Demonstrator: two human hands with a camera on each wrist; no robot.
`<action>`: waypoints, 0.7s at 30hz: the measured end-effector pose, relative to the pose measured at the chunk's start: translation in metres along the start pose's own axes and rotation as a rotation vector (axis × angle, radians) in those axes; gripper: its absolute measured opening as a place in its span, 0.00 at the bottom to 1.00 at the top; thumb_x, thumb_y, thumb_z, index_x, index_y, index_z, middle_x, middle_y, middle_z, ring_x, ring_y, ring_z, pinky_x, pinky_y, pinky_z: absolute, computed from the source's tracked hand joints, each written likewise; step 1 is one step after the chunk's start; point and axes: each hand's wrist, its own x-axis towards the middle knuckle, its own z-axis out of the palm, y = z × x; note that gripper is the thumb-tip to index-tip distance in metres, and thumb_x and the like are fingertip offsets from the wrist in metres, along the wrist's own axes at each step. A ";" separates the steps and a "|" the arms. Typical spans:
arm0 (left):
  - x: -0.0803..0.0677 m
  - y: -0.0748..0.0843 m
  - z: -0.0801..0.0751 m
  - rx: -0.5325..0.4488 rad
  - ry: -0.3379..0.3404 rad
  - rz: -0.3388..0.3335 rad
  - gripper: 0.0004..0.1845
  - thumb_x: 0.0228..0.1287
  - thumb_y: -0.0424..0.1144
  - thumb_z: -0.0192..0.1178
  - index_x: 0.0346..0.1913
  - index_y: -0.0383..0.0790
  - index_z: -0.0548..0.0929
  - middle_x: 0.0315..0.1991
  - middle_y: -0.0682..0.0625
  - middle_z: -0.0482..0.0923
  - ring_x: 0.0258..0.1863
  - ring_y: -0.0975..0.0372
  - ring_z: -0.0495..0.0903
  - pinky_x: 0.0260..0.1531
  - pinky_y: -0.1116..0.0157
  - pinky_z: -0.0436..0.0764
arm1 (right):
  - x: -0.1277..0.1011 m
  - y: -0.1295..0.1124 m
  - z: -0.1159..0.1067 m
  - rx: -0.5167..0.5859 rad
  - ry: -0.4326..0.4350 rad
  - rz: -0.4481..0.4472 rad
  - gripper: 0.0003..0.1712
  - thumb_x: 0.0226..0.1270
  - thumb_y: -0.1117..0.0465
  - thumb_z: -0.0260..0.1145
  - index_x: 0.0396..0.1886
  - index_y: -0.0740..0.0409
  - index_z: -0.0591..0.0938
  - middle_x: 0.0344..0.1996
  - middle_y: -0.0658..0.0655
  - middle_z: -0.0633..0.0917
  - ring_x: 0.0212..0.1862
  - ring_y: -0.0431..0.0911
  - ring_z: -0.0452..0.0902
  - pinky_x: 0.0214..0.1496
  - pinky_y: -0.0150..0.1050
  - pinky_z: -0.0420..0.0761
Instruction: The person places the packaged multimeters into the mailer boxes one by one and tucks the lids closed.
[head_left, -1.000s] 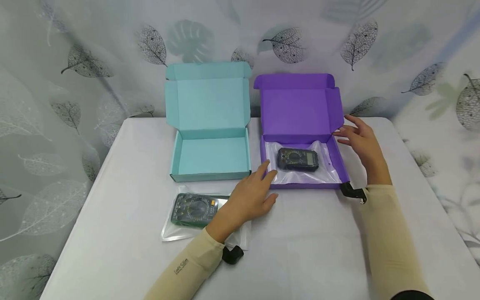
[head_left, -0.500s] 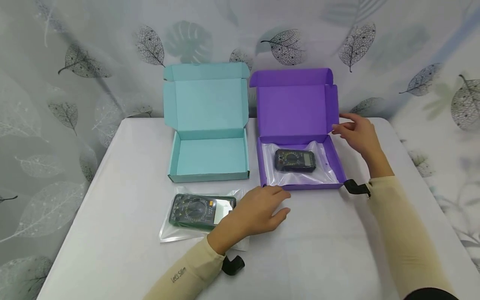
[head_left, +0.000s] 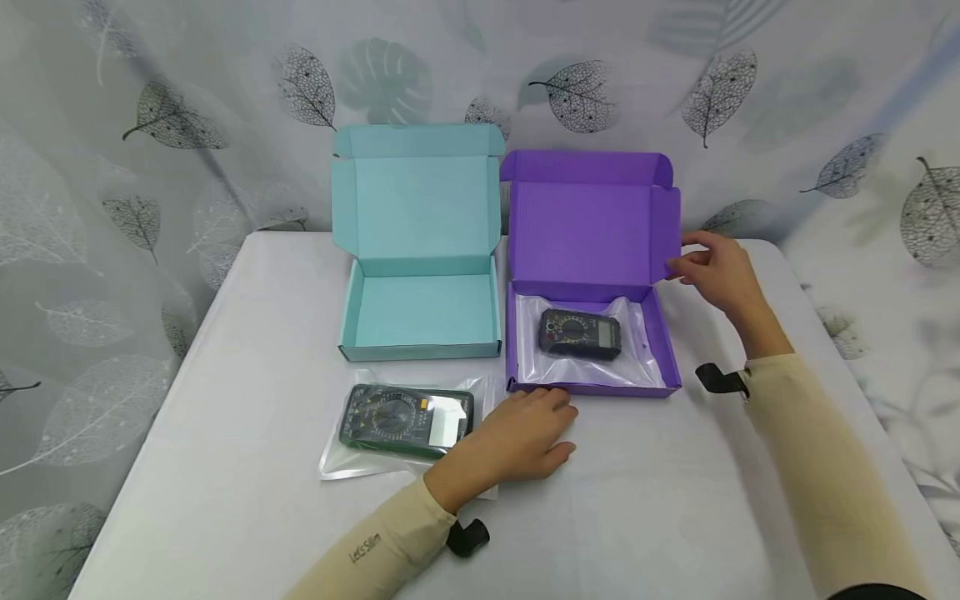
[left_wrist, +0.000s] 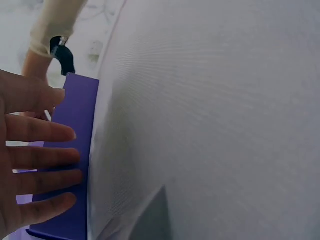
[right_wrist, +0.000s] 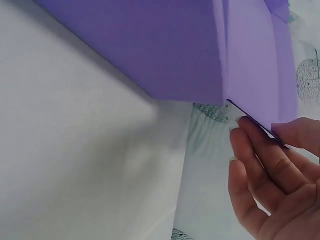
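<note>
An open purple box stands on the white table, its lid upright. Inside lies a dark multimeter in a clear bag. My right hand pinches the lid's right side flap; in the right wrist view the flap's edge runs between my thumb and fingers. My left hand lies flat on the table with straight fingers at the box's front wall. A second bagged multimeter lies just left of that hand.
An open teal box with nothing inside stands right beside the purple one. A leaf-patterned curtain hangs behind the table. Black wrist straps show on both sleeves.
The purple box has slid nearer to me and squared up beside the teal box. My left hand drew back with its front wall. My right hand moved up onto the lid's side flap.
</note>
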 end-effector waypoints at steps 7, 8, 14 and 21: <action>-0.001 -0.001 0.001 -0.036 0.030 0.002 0.22 0.75 0.50 0.61 0.65 0.44 0.80 0.62 0.49 0.77 0.60 0.57 0.78 0.53 0.59 0.80 | -0.010 0.005 0.006 0.002 0.091 -0.023 0.19 0.75 0.61 0.67 0.60 0.66 0.79 0.45 0.71 0.88 0.30 0.32 0.82 0.32 0.24 0.75; -0.001 -0.001 0.001 -0.043 0.038 0.008 0.22 0.75 0.50 0.61 0.65 0.44 0.80 0.61 0.49 0.77 0.60 0.57 0.78 0.52 0.60 0.79 | -0.011 0.005 0.007 0.002 0.108 -0.028 0.19 0.74 0.62 0.68 0.59 0.66 0.79 0.45 0.72 0.87 0.30 0.30 0.81 0.32 0.24 0.75; -0.002 -0.001 0.002 -0.066 0.057 0.027 0.23 0.74 0.49 0.62 0.66 0.43 0.79 0.61 0.49 0.77 0.59 0.56 0.78 0.51 0.60 0.79 | -0.019 0.004 0.016 0.043 0.231 -0.080 0.14 0.68 0.67 0.67 0.51 0.68 0.81 0.43 0.72 0.87 0.33 0.22 0.76 0.33 0.21 0.75; -0.002 -0.002 0.000 -0.093 0.043 0.043 0.24 0.75 0.48 0.62 0.67 0.43 0.78 0.62 0.48 0.76 0.60 0.56 0.77 0.52 0.59 0.79 | -0.024 -0.002 0.026 0.099 0.347 -0.110 0.07 0.62 0.69 0.66 0.38 0.69 0.81 0.31 0.54 0.87 0.33 0.30 0.78 0.34 0.23 0.74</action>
